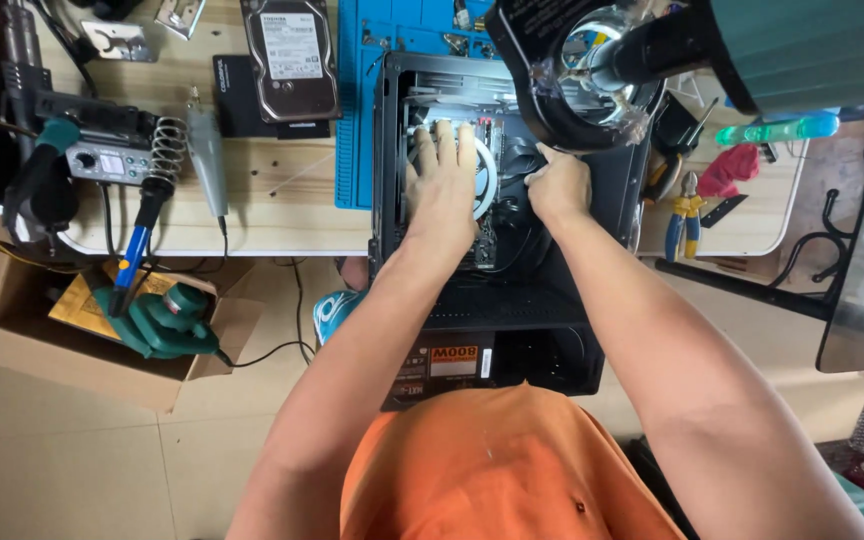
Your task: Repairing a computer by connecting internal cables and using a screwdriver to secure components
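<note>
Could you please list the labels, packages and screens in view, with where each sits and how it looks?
Hard drive label: white rectangle on the silver drive, top of bench.
Power supply label: dark with an orange band, low in the open case.
Station screen: small pale display, left.
Cardboard box: brown, open, on the floor.

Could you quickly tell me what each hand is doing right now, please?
Left hand: open, fingers spread flat on the white round fan inside the black computer case.
Right hand: closed in a fist inside the case; what it holds cannot be told.
</note>
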